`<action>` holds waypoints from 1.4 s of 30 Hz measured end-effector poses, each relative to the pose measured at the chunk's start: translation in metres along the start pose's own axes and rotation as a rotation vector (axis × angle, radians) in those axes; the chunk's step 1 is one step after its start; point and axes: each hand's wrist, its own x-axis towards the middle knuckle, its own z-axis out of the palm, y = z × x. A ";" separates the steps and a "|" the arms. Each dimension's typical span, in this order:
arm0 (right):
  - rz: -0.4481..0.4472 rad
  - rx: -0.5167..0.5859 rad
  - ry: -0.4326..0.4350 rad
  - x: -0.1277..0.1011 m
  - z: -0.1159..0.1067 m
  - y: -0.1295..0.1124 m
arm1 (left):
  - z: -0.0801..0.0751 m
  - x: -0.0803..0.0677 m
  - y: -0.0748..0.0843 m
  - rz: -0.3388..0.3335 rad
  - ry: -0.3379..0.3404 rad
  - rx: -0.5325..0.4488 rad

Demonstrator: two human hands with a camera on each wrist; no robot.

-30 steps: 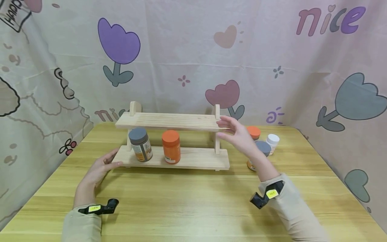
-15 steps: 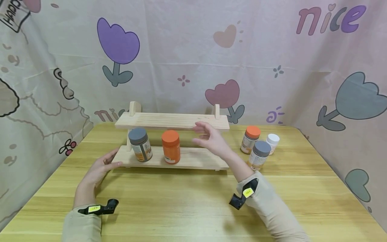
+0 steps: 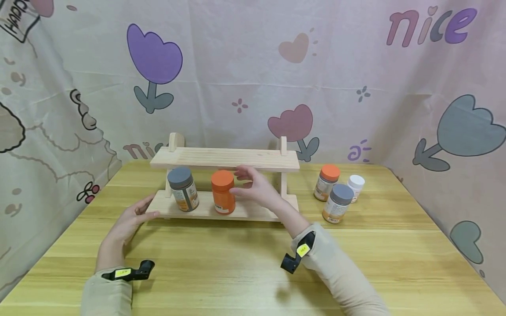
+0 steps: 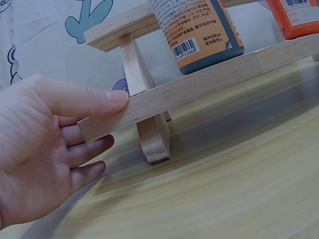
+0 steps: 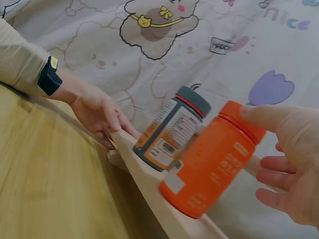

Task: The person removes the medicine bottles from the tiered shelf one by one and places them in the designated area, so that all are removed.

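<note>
A two-tier wooden shelf rack (image 3: 209, 157) stands on the table. On its lower board are a grey-lidded bottle (image 3: 184, 193) with an orange and white label and, to its right, an all-orange bottle (image 3: 224, 200). My left hand (image 3: 127, 221) holds the left end of the lower board, thumb on the board's edge and the other fingers behind and below, as the left wrist view shows. Around the right side of the orange bottle my right hand (image 3: 258, 189) is spread, thumb at the lid in the right wrist view and fingers behind, not curled round it.
To the right of the rack, an orange-lidded bottle (image 3: 326, 183), a second grey-lidded bottle (image 3: 337, 204) and a small white bottle (image 3: 356, 187) stand close together on the wooden table (image 3: 221, 267). A printed curtain (image 3: 225, 57) hangs behind.
My right hand has moved left, from the right end of the upper board to the orange bottle, uncovering the bottles on the right. The left hand has stayed at the lower board.
</note>
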 end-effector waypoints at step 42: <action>-0.061 -0.127 0.105 -0.017 0.010 0.000 | -0.001 0.000 0.000 0.018 -0.009 0.066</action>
